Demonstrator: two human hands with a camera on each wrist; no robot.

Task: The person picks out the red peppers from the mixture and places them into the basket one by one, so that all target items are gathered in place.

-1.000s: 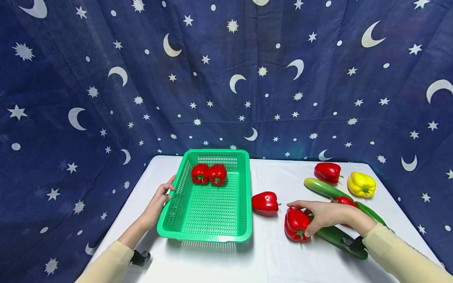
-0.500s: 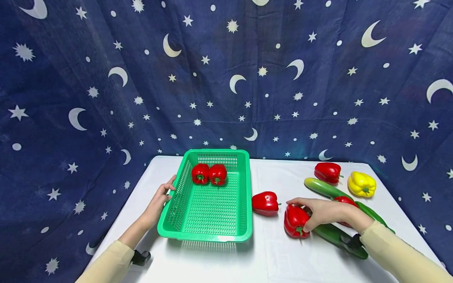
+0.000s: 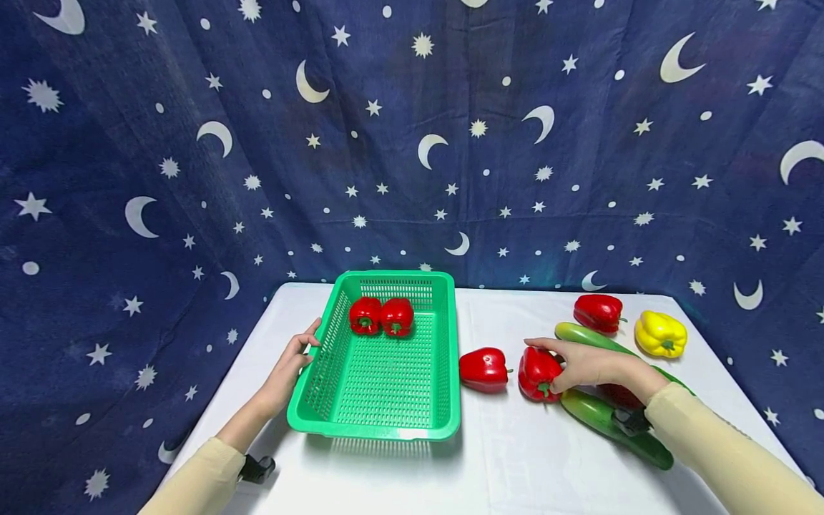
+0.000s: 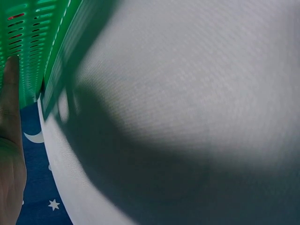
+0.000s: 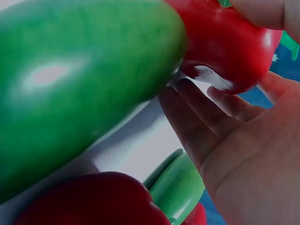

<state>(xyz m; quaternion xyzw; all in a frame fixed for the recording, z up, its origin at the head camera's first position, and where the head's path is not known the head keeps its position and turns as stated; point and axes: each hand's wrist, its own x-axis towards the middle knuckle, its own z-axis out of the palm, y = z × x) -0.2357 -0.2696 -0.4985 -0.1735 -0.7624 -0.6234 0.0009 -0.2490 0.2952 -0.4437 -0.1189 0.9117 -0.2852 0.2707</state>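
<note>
My right hand grips a red bell pepper from its right side, thumb near the green stem and fingers behind. In the right wrist view the thumb lies on this pepper, and a big green cucumber lies close by. My left hand touches the left side of a green plastic basket. A straight finger rests against its slotted wall in the left wrist view. Two red bell peppers sit inside at the back. Another red pepper lies right of the basket.
Under the right forearm lie a cucumber, a partly hidden red pepper and another long green vegetable. Further back are a red pepper and a yellow pepper. A blue star-patterned cloth hangs behind the white table.
My right hand has moved the red bell pepper away from me, towards the back of the table, uncovering the cucumber's near-left end. My left hand and the basket have stayed put.
</note>
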